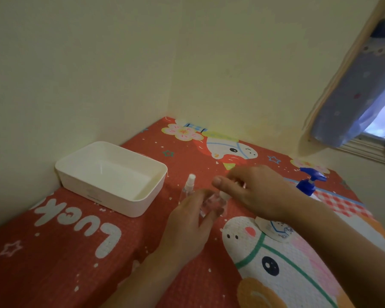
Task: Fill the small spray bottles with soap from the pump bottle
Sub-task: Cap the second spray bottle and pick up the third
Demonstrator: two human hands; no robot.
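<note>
- A small clear spray bottle is tilted just above the red cartoon-printed mat, held between both hands.
- The left hand curls its fingers round the lower body of that bottle, gripping it.
- The right hand pinches the bottle's white top end between thumb and fingers — motion blur hides whether the cap is seated or loose.
- A second spray bottle stands upright just beyond the held bottle, touching neither hand.
- The pump bottle, with its blue pump head, stands to the right of the held bottle, behind the right wrist; its white body is mostly hidden by the forearm.
- A white bin sits to the left of the held bottle, well apart from it, hard against the wall at the mat's far left edge.
- Between bin and held bottle lies a strip of bare mat, and more bare mat spreads on the near side of the left forearm.
- The mat's far edge meets the wall corner beyond the held bottle; its right edge drops away past the pump bottle, under a blue curtain.
</note>
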